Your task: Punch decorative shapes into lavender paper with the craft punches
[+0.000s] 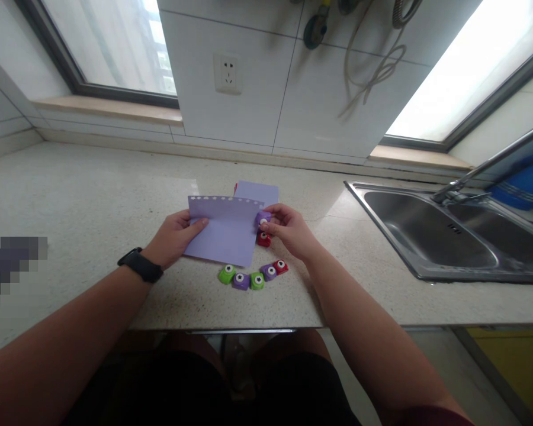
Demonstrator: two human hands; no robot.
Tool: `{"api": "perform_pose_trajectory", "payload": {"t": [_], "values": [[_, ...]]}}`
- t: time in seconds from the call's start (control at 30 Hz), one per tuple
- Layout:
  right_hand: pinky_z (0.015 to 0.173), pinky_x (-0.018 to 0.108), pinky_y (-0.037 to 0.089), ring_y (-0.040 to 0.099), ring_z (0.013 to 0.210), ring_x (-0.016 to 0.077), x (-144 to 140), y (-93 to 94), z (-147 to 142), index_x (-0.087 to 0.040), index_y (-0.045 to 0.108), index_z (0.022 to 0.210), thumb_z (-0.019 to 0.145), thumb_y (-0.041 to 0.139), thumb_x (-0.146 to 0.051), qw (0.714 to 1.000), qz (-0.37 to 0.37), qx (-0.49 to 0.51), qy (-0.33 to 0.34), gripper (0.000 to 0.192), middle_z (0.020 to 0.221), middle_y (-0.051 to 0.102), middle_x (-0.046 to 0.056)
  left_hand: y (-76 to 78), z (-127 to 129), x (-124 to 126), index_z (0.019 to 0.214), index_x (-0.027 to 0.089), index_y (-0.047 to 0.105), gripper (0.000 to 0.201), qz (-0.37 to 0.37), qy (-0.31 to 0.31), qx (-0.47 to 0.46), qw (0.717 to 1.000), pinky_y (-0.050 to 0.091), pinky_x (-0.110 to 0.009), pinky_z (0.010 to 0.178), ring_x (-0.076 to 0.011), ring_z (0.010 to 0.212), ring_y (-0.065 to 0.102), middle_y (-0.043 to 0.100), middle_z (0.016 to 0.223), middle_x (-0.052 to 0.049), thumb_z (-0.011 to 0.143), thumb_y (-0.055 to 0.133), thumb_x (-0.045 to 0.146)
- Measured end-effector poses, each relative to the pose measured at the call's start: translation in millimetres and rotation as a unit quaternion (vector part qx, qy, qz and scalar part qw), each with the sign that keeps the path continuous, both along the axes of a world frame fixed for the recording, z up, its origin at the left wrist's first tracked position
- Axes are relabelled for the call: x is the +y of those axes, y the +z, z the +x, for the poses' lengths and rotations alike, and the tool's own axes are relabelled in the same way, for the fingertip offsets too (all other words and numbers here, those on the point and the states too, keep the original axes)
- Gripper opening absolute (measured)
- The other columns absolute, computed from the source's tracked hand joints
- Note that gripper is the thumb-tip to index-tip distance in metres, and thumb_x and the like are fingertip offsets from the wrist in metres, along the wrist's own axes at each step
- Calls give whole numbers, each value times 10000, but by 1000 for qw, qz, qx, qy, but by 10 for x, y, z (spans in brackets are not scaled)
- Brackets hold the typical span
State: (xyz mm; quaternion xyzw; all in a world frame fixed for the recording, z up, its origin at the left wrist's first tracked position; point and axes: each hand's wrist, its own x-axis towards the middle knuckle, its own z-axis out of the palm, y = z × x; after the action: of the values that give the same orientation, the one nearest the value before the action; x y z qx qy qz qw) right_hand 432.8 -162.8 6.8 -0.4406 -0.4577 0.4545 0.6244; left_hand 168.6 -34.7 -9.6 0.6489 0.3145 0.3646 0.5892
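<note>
Grip (288, 228) over speckled countertop (93, 201), sink (426, 236) beside.

A sheet (224, 234) lies at the centre of the frame on the counter (80, 201), a second sheet (257, 192) just behind it. A row of punches (253, 276) sits below the sheet, another punch (263, 239) at its right edge. The sink (426, 236) is at right, a socket (228, 73) above centre.

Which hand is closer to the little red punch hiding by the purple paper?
The right hand. It sits just beside the red punch, pinching a purple punch above it. The left hand holds the purple paper at its far edge.
</note>
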Motion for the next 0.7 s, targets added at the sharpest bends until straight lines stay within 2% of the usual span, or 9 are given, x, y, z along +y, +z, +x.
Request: {"api": "perform_pose_trajectory", "payload": {"t": [0.17, 0.37, 0.7], "values": [[745, 294, 594, 684, 762, 127, 17, -18, 9, -216, 670, 1010, 678, 930, -293, 1000, 9, -6, -13, 428, 869, 710, -9, 5, 8, -8, 1151, 161, 755, 569, -1, 1, 5, 1000, 578, -383, 826, -273, 904, 710, 784, 1033, -101, 744, 844, 549], [708, 280, 565, 672, 742, 121, 14, -11, 17, -222, 670, 1036, 714, 915, -327, 1000, 11, -7, -20, 417, 869, 702, -5, 0, 12, -11, 1131, 177, 766, 520, -2, -3, 1, 1000, 579, -357, 831, -253, 904, 712, 787, 1056, -92, 753, 849, 524], [575, 247, 508, 646, 641, 119, 4, 45, -37, -186, 688, 942, 736, 885, -489, 999, -33, 26, -31, 416, 739, 695, 4, 50, 7, -33, 1128, 174, 776, 533, -13, -4, 15, 1000, 599, -409, 833, -281, 903, 721, 791, 1032, -99, 733, 859, 521]]}}
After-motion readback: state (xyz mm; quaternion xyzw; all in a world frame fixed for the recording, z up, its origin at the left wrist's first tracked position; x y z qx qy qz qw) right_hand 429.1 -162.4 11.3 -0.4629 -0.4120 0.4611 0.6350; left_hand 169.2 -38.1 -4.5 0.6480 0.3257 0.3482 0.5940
